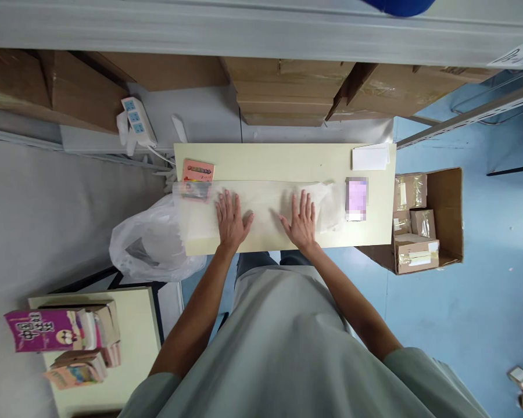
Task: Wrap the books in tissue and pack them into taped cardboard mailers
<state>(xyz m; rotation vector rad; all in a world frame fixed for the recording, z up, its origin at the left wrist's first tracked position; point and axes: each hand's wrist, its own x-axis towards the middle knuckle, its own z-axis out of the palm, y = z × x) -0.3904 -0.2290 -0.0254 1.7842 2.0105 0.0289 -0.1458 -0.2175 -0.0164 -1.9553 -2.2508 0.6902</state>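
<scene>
Shirt (pixel 287 342) foremost, booklet (pixel 198 169) partly under film (pixel 264 203)

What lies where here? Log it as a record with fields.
left hand: open, palm down on plastic sheet
right hand: open, also on it
plastic sheet: along the table, partly over a pink book
table's right end: white papers, blurred purple item
left of table: plastic bag
right of table: cardboard box holding smaller boxes
</scene>
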